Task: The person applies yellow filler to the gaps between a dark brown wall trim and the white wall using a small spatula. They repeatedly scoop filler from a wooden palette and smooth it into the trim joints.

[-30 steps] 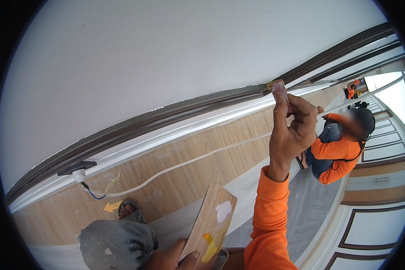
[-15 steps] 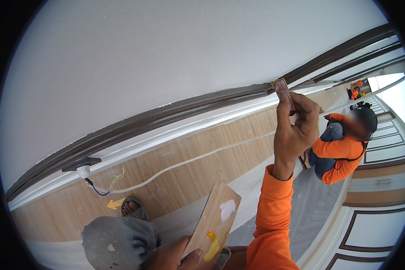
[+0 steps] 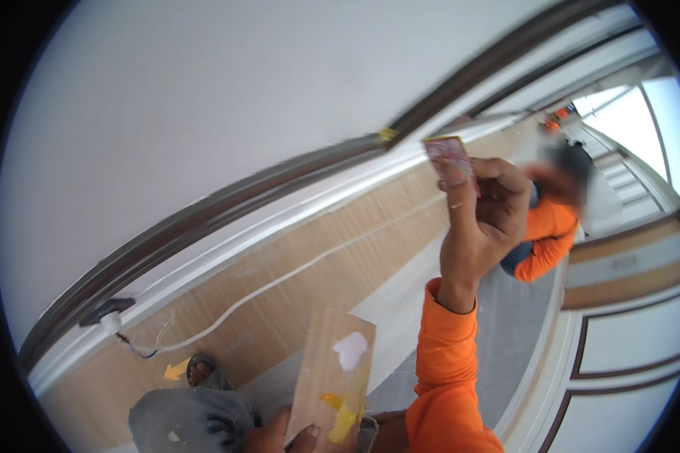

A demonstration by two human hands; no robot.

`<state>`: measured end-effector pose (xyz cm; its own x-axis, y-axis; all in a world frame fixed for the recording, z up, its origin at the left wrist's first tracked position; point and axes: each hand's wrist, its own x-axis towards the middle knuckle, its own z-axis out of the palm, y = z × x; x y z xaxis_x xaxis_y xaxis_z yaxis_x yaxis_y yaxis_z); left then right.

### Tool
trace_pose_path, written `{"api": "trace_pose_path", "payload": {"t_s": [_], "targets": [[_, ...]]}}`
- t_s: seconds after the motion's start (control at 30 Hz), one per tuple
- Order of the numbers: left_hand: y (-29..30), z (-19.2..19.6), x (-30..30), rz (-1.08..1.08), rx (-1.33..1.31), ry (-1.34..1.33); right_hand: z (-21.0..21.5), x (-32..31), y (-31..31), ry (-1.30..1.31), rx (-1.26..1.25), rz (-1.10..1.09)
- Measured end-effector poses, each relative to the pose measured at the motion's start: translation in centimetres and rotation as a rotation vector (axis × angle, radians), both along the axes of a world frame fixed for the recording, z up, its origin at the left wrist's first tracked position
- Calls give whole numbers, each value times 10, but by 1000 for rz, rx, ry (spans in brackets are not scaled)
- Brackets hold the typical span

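Observation:
My right hand (image 3: 485, 215) pinches a small flat reddish-brown spreader (image 3: 447, 151) between thumb and fingers; yellow shows along its far edge. It is held up off the wall, to the right of a yellow smear (image 3: 387, 136) at a joint in the dark wall moulding (image 3: 279, 172). Low in the view, my left hand (image 3: 272, 436) grips the near end of a thin wooden board (image 3: 310, 370), the thumb lying on top. Soft paste sits on the board: a whitish blob (image 3: 350, 350) toward the far end, with yellow paste (image 3: 343, 423) nearer me.
A white cable (image 3: 261, 285) runs along the wood-look floor (image 3: 340, 260). Bare wires end beside a dark wall fitting (image 3: 107, 311). At right crouches a person in an orange top (image 3: 548, 241); white panelled cabinets (image 3: 638, 343) line that side. More people are farther off.
My right hand has drawn the spreader away from the moulding joint, uncovering the yellow smear there. The view has shifted, and the board in my left hand now points more directly away.

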<state>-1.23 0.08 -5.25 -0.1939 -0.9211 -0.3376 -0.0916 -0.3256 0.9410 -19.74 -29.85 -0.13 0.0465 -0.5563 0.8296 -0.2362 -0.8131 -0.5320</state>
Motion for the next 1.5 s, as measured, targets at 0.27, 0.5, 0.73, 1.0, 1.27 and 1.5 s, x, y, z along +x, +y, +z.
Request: {"api": "trace_pose_path", "payload": {"t_s": [0.27,0.5,0.73,1.0,1.27,1.5], "targets": [[-10,11,-24,213,63,330,45,-48,44,-177,331,285],[-8,22,-37,321,284,266,57,-126,86,-164,645,293],[-8,12,-64,514,187,398,50,-174,105,-196,658,276],[-12,6,-64,545,125,533,17,-187,111,-403,921,263],[-28,8,-82,572,72,681,22,-168,121,-245,927,273],[-21,28,-86,623,70,656,24,-167,130,-79,792,354]]}}
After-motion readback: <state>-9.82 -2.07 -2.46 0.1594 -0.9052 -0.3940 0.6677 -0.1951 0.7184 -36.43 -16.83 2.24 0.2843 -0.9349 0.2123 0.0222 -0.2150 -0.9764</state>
